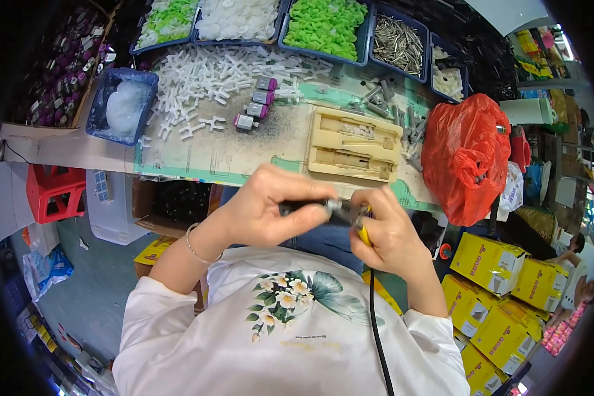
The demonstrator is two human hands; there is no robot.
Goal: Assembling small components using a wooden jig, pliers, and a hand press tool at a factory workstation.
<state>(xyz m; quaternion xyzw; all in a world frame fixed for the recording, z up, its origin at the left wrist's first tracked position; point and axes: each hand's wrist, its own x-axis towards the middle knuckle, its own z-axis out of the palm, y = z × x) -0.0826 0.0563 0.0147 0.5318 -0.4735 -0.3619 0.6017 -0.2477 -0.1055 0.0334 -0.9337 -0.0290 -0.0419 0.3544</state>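
Your two hands meet just below the beige plastic jig (pixel 354 145).
Your left hand (pixel 270 211) clamps one dark cylindrical part (pixel 310 206); your right hand (pixel 386 231) grips one yellow-handled corded tool (pixel 362 232); three small purple-capped motors (pixel 256 105) sit left of the jig.

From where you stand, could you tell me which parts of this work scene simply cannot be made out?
All in the head view:
- The small dark part in the left hand: mostly covered by the fingers, so its shape is unclear.
- The yellow-handled tool in the right hand: its tip is hidden between both hands.
- The red plastic bag: contents concealed by the bag itself.
- The tray of metal pins: single pieces too small.
- The black cable: cut off by the lower edge.
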